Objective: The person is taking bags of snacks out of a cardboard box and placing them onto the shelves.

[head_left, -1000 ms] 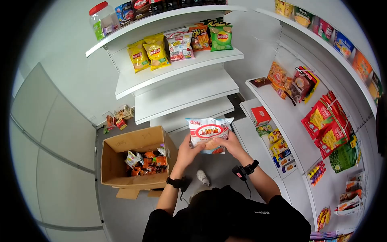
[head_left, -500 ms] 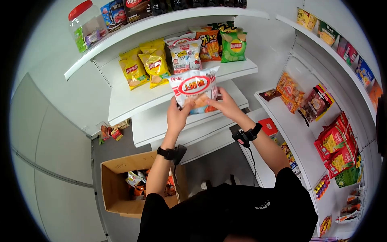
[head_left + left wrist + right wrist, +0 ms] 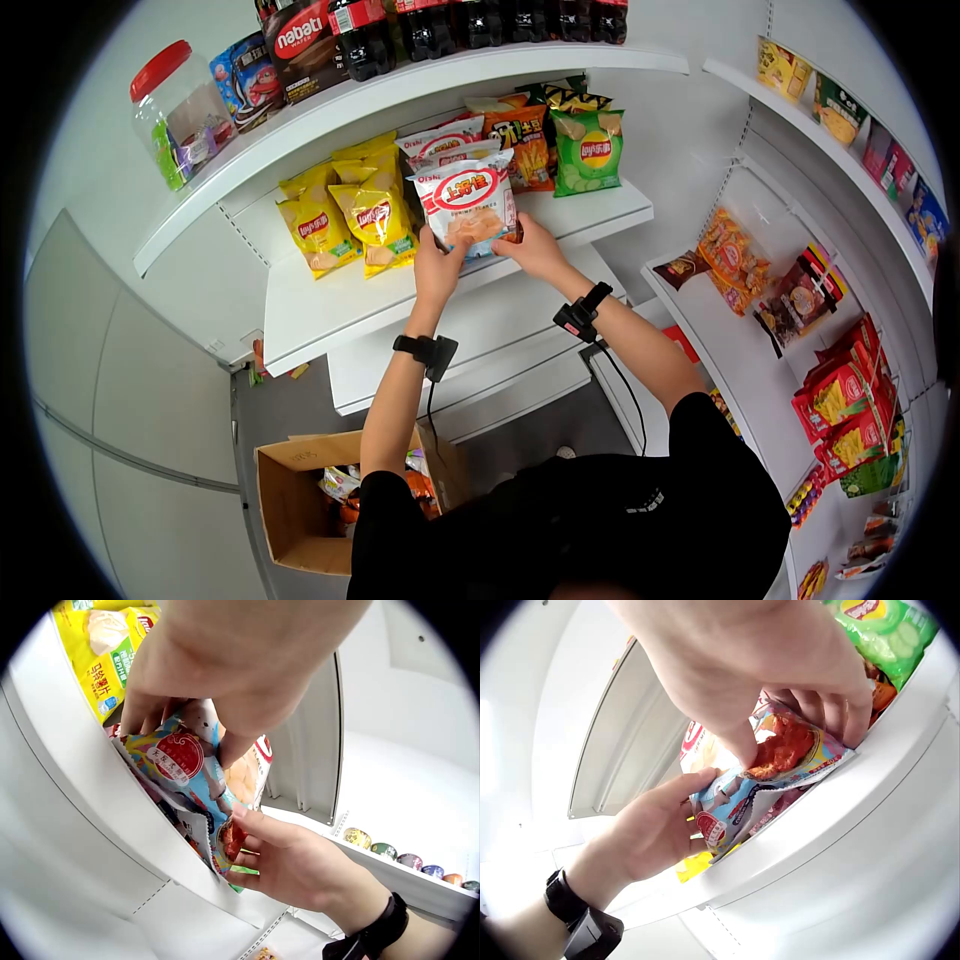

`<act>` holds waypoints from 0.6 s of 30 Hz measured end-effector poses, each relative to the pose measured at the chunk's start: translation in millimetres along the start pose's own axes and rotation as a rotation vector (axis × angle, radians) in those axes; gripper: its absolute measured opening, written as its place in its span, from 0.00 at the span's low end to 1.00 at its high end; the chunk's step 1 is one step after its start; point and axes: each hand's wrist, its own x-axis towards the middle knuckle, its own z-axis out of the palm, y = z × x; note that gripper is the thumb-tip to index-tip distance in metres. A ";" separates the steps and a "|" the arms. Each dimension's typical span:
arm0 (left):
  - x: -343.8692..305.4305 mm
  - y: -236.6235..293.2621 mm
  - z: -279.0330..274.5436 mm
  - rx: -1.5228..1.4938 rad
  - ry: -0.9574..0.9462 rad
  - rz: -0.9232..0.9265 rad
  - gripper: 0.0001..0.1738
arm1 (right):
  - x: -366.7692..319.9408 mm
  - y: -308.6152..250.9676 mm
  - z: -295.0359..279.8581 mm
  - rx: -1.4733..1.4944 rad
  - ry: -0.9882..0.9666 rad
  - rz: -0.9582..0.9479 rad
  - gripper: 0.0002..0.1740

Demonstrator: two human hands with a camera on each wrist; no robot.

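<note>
Both hands grip a white and light-blue Oishi snack bag [image 3: 468, 200] by its lower sides, upright over the chip shelf [image 3: 330, 320]. The left hand [image 3: 438, 268] has its thumb on the front of the bag and its fingers behind. On the other side the right hand [image 3: 535, 250] pinches it the same way. In the left wrist view the bag's blue bottom [image 3: 180, 761] is close to the shelf's front edge. Similar white bags [image 3: 445, 140] stand right behind it. Yellow Lay's bags [image 3: 375, 220] stand to the left; orange [image 3: 525, 140] and green bags [image 3: 588, 150] to the right.
Cola bottles [image 3: 425, 35], boxes and a red-lidded jar [image 3: 180, 110] line the shelf above. An open cardboard box [image 3: 300, 540] with snack packets stands on the floor at left. Side shelves at right hold red snack bags [image 3: 850, 400] and cup tubs [image 3: 785, 70].
Both hands have carried the Oishi bag up and forward from above the floor to the chip shelf, in front of the white bags. The head view has shifted toward the shelves.
</note>
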 end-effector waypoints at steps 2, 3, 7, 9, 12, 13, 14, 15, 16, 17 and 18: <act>7.4 -15.9 3.1 0.044 0.024 0.075 0.23 | 7.3 1.3 0.7 -0.038 0.008 -0.030 0.25; 9.4 -16.9 3.3 0.049 0.028 0.073 0.23 | 8.4 2.7 2.3 -0.055 0.010 -0.040 0.25; 18.7 -19.0 6.5 0.037 0.028 0.047 0.22 | 22.2 14.4 7.3 0.067 -0.029 -0.024 0.23; 21.3 -22.8 9.4 0.037 0.031 0.030 0.23 | 27.0 20.8 10.2 0.045 -0.005 -0.051 0.22; 25.5 -29.2 11.7 0.035 0.052 0.042 0.25 | 32.8 24.3 11.7 0.041 0.000 -0.071 0.23; 25.8 -32.7 13.4 0.007 0.062 0.058 0.26 | 32.1 23.3 11.2 0.046 0.001 -0.074 0.23; 26.5 -36.2 15.2 -0.022 0.069 0.075 0.27 | 29.8 22.9 10.7 0.051 0.005 -0.075 0.24; 26.4 -34.4 15.4 -0.041 0.066 0.122 0.29 | 27.5 21.2 9.7 0.056 0.010 -0.077 0.24; 25.6 -32.8 14.9 -0.060 0.064 0.169 0.31 | 26.1 20.7 9.3 0.064 0.026 -0.085 0.25; 24.1 -31.3 14.0 -0.078 0.062 0.214 0.33 | 24.0 20.1 9.4 0.073 0.040 -0.093 0.26; 22.8 -35.0 13.6 -0.031 0.069 0.215 0.35 | 20.9 17.9 9.6 0.083 0.052 -0.099 0.26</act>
